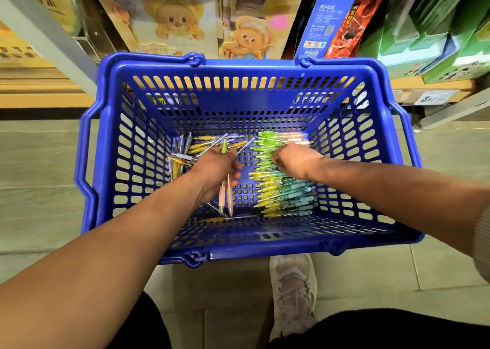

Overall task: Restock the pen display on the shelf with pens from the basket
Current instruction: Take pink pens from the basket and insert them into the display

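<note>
My left hand (216, 172) clutches slim pink plastic pens (225, 197); right hand (294, 163) grip hidden among translucent green pens (265, 142) alongside; blue slotted plastic basket (238, 66) holds most stock, unshelved.

The basket (238, 66) is glossy blue plastic, its walls and bottom moulded into a slotted grid. The pens (275, 189) in it are smooth, shiny plastic, many of them translucent. The floor (42, 163) is pale, matt tile. The shoe (294, 287) is soft, dull cloth with laces. The boxes (326, 25) are printed card with a slight sheen.
</note>
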Available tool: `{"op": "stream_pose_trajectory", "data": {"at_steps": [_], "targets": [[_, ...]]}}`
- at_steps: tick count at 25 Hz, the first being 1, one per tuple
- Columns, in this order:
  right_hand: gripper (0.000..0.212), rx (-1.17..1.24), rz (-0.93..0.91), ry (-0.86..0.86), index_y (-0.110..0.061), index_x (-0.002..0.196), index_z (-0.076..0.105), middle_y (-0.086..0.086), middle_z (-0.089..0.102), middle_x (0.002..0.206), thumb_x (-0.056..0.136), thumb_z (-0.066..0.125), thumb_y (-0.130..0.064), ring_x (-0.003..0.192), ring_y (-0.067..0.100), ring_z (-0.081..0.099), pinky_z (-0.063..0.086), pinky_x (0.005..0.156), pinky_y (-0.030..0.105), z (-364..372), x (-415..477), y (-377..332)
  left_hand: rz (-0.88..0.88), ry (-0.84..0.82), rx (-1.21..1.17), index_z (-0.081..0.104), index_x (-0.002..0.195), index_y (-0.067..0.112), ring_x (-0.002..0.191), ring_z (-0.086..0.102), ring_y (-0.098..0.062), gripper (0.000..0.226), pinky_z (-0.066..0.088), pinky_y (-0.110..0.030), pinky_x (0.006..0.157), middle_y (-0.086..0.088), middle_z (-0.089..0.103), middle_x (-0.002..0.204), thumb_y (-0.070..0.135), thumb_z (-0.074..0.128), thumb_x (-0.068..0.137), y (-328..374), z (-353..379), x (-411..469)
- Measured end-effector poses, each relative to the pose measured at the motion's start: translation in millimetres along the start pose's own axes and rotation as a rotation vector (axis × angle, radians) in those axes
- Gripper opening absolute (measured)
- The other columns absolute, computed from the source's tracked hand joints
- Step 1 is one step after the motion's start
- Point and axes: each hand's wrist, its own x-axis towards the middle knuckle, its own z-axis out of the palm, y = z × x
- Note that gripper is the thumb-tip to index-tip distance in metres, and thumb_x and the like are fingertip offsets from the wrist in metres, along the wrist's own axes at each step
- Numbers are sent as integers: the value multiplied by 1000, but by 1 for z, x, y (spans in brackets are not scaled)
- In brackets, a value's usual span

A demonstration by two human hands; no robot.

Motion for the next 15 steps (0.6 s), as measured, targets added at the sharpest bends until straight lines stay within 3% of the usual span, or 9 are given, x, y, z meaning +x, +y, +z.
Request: {"op": "stream_pose_trajectory", "data": {"at_steps": [3,6,9,12,15], "targets": [[34,-189,-34,-19,-13,128,61,10,60,121,97,53,-2,96,31,66,58,78,39,8,2,1,-24,-19,-7,46,115,10,61,54,-19,13,46,-30,51,-7,62,79,18,50,106,0,3,2],[44,-371,-66,-7,-7,131,59,12,60,121,90,59,8,104,34,64,51,70,37,14,8,-7,-41,-44,-44,50,110,6,59,59,-18,6,47,-28,51,-8,66,79,10,49,106,0,4,2],[34,-432,-38,-61,-6,124,64,12,66,116,91,60,5,100,33,66,48,67,37,13,12,-17,-65,-67,-109,57,109,7,74,71,-21,11,59,-31,65,-10,74,90,13,49,107,1,4,1],[25,-266,-18,46,-10,118,64,12,67,112,96,54,-4,96,34,68,49,67,36,-6,8,-20,-76,-78,-161,59,117,14,89,74,-25,19,61,-43,76,-7,76,104,21,44,109,10,1,2],[15,110,-82,270,-15,108,66,4,68,100,96,60,-20,92,26,68,52,74,31,-37,-11,-31,-38,-88,-193,56,123,19,101,70,-28,21,60,-48,79,-7,73,116,26,42,109,25,-1,-1]]}}
